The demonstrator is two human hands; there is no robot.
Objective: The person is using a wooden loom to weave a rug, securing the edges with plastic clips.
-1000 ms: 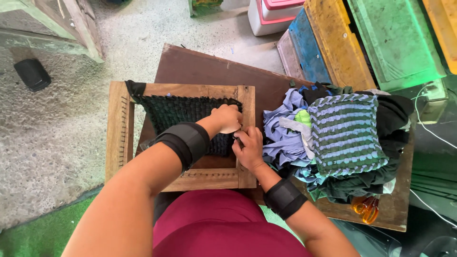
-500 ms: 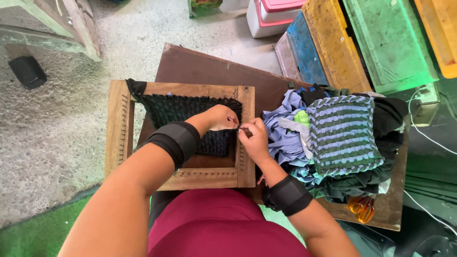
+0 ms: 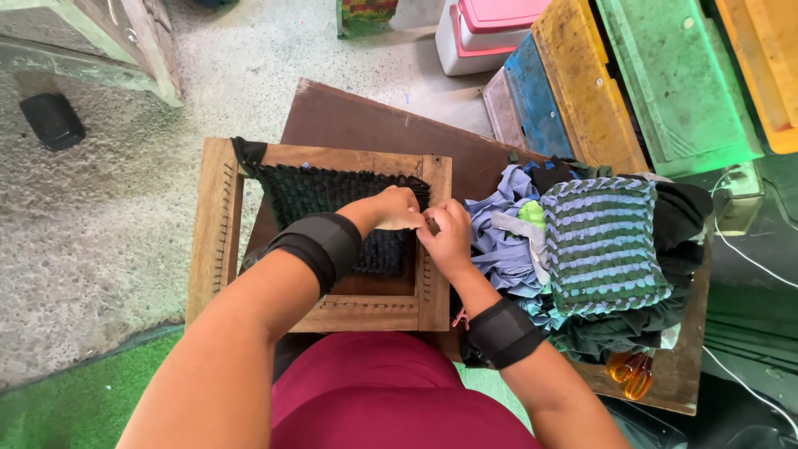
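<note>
Head view looks straight down on a brown board (image 3: 374, 125) laid over rough grey concrete floor (image 3: 108, 249), with a strip of green artificial turf (image 3: 75, 399) at the lower left. Along the top right lie flat, worn plastic crates in yellow (image 3: 582, 75), green (image 3: 673, 75) and blue (image 3: 532, 100), and a white box with a pink lid (image 3: 490, 25) stands above them.

On the board rests a square wooden weaving frame (image 3: 218, 241), its rails studded with rows of small nails. A dark, knotty woven mat (image 3: 324, 195) fills the upper part of the frame, stretched from the top left corner to the right rail. Just right of the frame is a heap of fabric strips (image 3: 507, 241), mostly pale blue and dark green, topped by a finished woven square (image 3: 603, 245) in green and lilac stripes. Orange-handled scissors (image 3: 630, 372) peek out below the heap.

Both hands meet at the frame's right rail, over the mat's right edge. The left hand (image 3: 397, 208) is curled, fingers pressed down on the weave. The right hand (image 3: 449, 237) touches it, fingertips pinched on a strand at the rail's nails; the strand itself is too small to make out. Each wrist wears a black band.
</note>
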